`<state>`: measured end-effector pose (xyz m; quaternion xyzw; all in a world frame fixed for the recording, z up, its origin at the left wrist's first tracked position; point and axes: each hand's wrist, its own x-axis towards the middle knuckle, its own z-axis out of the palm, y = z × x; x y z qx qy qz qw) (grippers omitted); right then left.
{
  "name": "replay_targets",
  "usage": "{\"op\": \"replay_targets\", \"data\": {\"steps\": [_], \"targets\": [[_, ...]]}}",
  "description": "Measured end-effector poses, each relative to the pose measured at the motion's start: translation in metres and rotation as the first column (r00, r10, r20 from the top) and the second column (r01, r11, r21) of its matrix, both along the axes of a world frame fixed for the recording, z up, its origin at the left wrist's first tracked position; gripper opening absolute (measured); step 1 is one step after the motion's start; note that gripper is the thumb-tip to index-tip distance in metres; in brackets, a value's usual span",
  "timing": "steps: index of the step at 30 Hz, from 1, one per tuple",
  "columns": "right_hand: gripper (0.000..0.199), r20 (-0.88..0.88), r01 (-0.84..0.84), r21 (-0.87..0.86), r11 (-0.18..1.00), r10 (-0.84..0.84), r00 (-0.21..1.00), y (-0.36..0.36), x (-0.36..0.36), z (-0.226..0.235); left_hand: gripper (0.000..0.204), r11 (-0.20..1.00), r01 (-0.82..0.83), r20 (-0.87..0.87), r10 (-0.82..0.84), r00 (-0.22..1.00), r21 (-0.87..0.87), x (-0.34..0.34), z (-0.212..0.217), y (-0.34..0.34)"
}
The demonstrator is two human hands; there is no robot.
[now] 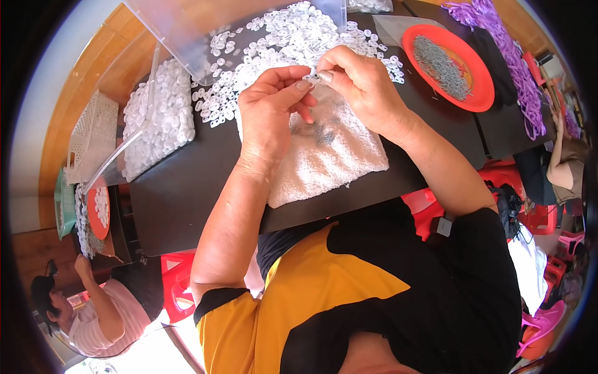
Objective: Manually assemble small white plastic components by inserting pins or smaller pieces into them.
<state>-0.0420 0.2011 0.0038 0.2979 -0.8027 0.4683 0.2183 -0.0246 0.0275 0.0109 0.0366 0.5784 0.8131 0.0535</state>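
Note:
My two hands meet above a white towel [336, 168] on the dark table. My left hand [274, 106] is closed, its thumb against the curled fingers; whatever it pinches is too small to make out. Thumb and index finger of my right hand [358, 84] pinch together at a tiny white-and-dark piece [314, 73], too small to name, right by the left fingertips. Below them, a small patch of thin grey metal pieces [324, 134] lies on the towel. Beyond the hands spreads a heap of small white plastic pieces with holes [299, 28].
A clear plastic bin [237, 25] lies tipped behind the heap. White pieces fill a bag [163, 109] at left. To the right sits a red plate [479, 81] of grey metal pieces, near purple strips [498, 43]. Other people [103, 311] work at both sides.

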Motion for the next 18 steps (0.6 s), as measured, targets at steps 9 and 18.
{"op": "replay_targets", "data": {"steps": [9,18], "targets": [[0.009,0.022,0.0,0.004,1.0,0.0,1.0,-0.0034,0.0035,-0.0018,0.016,1.0,-0.021,0.005,0.021,1.0,0.008,0.0034,0.0,0.0018],[0.008,0.018,0.022,-0.014,1.0,-0.022,1.0,-0.0073,0.0044,-0.0063,0.012,0.998,-0.066,0.013,0.066,0.998,-0.008,0.0052,0.0013,0.0036]]}}
